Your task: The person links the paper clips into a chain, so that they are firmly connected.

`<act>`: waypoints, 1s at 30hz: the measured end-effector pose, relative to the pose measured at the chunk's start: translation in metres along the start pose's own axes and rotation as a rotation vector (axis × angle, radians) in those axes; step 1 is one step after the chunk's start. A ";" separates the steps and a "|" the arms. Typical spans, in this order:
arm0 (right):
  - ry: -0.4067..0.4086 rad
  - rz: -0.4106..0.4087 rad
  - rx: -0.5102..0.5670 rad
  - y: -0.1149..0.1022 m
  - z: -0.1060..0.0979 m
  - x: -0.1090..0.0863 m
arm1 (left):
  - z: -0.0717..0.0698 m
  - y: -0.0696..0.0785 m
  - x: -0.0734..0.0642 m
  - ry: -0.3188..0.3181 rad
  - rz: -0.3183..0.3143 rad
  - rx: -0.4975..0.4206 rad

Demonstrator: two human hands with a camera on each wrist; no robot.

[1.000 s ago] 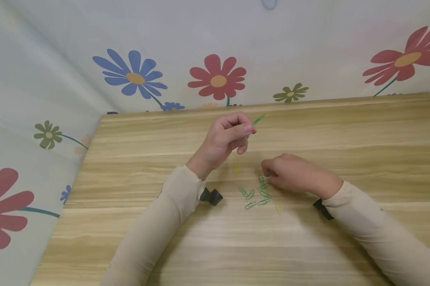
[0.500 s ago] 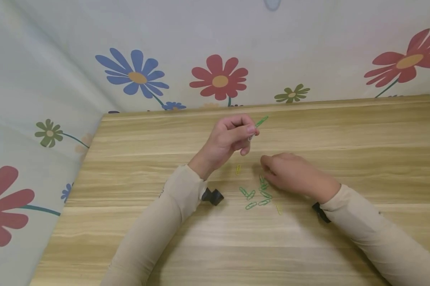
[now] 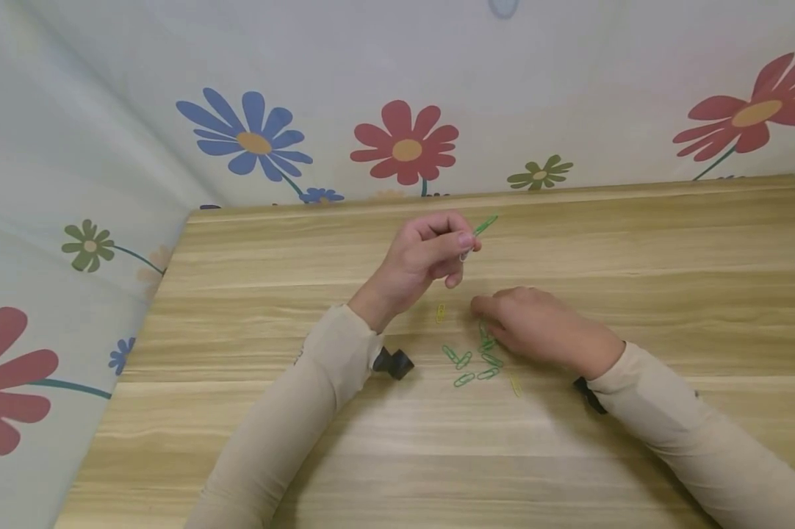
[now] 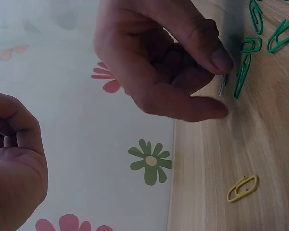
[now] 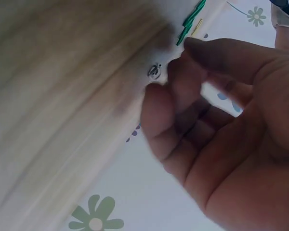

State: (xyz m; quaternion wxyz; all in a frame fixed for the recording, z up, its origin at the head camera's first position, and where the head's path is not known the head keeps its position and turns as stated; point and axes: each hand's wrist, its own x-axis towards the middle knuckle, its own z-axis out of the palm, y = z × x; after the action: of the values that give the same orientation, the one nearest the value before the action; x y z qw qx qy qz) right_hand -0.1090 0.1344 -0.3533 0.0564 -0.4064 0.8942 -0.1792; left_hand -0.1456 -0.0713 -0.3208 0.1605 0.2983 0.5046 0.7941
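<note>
My left hand [image 3: 430, 246] is raised above the table, thumb and index finger pinching a green paper clip [image 3: 486, 224] that points up to the right. A pale wire loop [image 3: 463, 256] shows just below the same fingertips. My right hand [image 3: 536, 323] is low over the table. In the left wrist view its thumb and index finger stand apart, with a silver paper clip [image 4: 223, 84] in the gap between them. That silver clip [image 5: 154, 72] appears just beyond the fingertips in the right wrist view. Several green paper clips [image 3: 464, 380] lie close by.
One yellow paper clip [image 3: 441, 313] lies between the hands, another yellow one [image 3: 516, 386] nearer the front. The wooden table [image 3: 252, 316] meets a flower-patterned backdrop [image 3: 477, 88] at the back. Black wrist cameras [image 3: 393, 363] hang under both sleeves.
My right hand has lifted off the green clips, where a pale clip showed by its fingertips, and shifted slightly left. The left hand keeps its pinch, barely moving.
</note>
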 end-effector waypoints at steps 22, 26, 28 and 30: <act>-0.106 0.115 0.068 0.006 -0.002 -0.001 | 0.001 -0.001 0.000 0.031 -0.027 0.002; -0.144 0.140 0.093 0.003 -0.002 -0.002 | 0.001 -0.001 0.000 0.038 -0.033 -0.003; -0.165 0.159 0.111 0.002 -0.002 -0.002 | 0.001 -0.002 0.000 0.036 -0.033 -0.006; -0.192 0.177 0.134 0.001 -0.002 -0.002 | 0.000 -0.003 0.000 0.033 -0.034 -0.008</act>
State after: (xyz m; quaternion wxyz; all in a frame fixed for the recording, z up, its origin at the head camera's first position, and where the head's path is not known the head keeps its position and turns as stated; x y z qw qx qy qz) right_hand -0.1084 0.1368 -0.3519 0.1842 -0.3366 0.9031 -0.1929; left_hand -0.1457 -0.0699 -0.3240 0.1669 0.2756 0.5090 0.7982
